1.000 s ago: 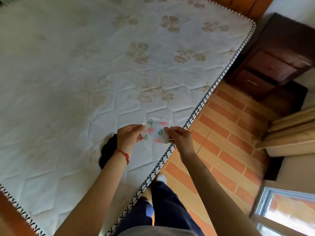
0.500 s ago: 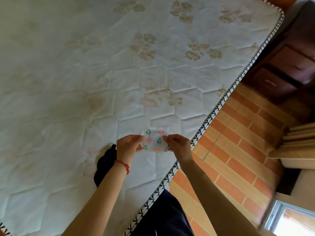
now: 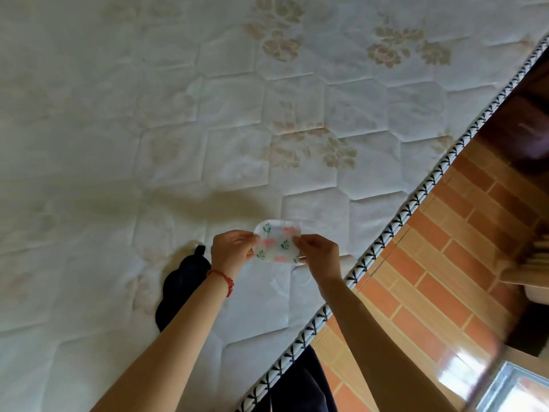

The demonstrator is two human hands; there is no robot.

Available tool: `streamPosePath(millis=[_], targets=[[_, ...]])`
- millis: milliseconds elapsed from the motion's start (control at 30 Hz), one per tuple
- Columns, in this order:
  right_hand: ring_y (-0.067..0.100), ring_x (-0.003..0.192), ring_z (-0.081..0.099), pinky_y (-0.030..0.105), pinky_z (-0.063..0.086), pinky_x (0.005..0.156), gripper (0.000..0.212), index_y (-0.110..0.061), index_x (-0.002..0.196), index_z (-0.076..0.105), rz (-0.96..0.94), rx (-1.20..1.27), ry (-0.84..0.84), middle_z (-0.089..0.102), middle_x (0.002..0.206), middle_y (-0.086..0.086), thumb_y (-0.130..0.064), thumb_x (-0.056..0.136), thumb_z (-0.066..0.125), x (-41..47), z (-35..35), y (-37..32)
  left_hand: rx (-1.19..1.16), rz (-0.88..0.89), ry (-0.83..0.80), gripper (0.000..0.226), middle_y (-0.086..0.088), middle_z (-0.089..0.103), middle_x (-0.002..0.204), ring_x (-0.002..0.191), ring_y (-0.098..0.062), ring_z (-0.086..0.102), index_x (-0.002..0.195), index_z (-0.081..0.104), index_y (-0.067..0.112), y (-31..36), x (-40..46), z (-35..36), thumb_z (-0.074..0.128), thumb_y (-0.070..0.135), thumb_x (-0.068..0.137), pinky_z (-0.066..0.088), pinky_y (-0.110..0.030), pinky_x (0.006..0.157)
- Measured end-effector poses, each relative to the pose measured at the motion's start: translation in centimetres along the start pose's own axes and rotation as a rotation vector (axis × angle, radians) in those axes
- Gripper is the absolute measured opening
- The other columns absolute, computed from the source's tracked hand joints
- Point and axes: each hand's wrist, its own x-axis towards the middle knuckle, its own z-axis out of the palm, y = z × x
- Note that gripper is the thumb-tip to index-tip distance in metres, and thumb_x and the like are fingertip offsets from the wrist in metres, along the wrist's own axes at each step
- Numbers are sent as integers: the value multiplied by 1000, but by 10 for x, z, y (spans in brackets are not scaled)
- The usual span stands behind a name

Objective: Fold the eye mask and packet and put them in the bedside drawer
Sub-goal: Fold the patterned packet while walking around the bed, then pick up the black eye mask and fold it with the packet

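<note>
Dark eye mask (image 3: 178, 289) behind left forearm | quilted mattress (image 3: 148, 129) | brick-pattern floor (image 3: 430, 278)

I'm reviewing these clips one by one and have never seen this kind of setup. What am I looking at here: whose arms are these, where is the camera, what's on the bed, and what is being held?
There is no machine here. A person wears a wide-angle camera on the head, so the single view looks forward and down along their own two bare arms. The left hand, with a red cord at the wrist, and the right hand each pinch one side of a small see-through packet printed with pink and green shapes, holding it just above a quilted mattress. A dark eye mask lies on the mattress, partly hidden behind the left forearm. To the right is a brick-patterned floor.
</note>
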Motion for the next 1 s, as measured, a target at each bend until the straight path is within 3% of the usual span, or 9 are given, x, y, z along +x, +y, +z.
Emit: streamPosePath(millis=[100, 200, 333, 533, 700, 867, 1000], targets=[[25, 73, 65, 40, 57, 67, 14, -18, 73, 68, 3, -32, 8, 67, 71, 1, -7, 82, 65, 13, 7, 12, 24, 2, 7, 9, -19, 67, 80, 80, -34, 66, 73, 67, 9, -11, 16, 1, 68, 0, 75, 56, -41, 76], [27, 77, 65, 42, 57, 71, 6, -9, 84, 70, -3, -76, 38, 66, 76, 4, -8, 83, 65, 22, 12, 21, 38, -7, 2, 8, -16, 68, 78, 78, -33, 67, 81, 69, 5, -20, 28, 2, 67, -1, 75, 59, -33, 68], [20, 75, 63, 36, 57, 69, 15, -5, 95, 71, 4, -134, 69, 65, 76, 1, -12, 83, 65, 30, 16, 30, 27, -34, 5, 15, -14, 66, 76, 71, -30, 65, 91, 67, -6, -28, 37, 6, 65, -3, 76, 58, -26, 62], [15, 74, 64, 29, 57, 64, 18, -6, 98, 70, -28, -178, 94, 67, 80, 2, -14, 82, 67, 33, 17, 36, -6, -63, 6, 15, -12, 65, 74, 66, -23, 64, 92, 66, -5, -34, 43, 9, 65, -3, 77, 57, -23, 55], [20, 72, 66, 28, 58, 60, 19, -5, 99, 69, -48, -196, 115, 67, 79, 4, -12, 82, 67, 31, 11, 36, -23, -51, 13, 17, -14, 67, 81, 64, -18, 66, 93, 66, -5, -37, 38, 6, 66, -1, 77, 57, -21, 56], [15, 59, 65, 29, 58, 60, 7, -6, 88, 68, -43, -195, 130, 68, 70, 8, -9, 81, 67, 23, 2, 32, -87, -44, 5, 14, -15, 67, 82, 57, -9, 67, 90, 64, -3, -37, 26, -3, 65, -4, 77, 52, -15, 53], [15, 58, 65, 29, 57, 59, 4, -9, 83, 67, -60, -168, 109, 67, 70, 7, -6, 82, 65, 12, -1, 23, -77, -12, 66, 16, -21, 67, 92, 72, -22, 65, 89, 65, 3, -37, 14, -14, 65, -5, 76, 56, -28, 71]])
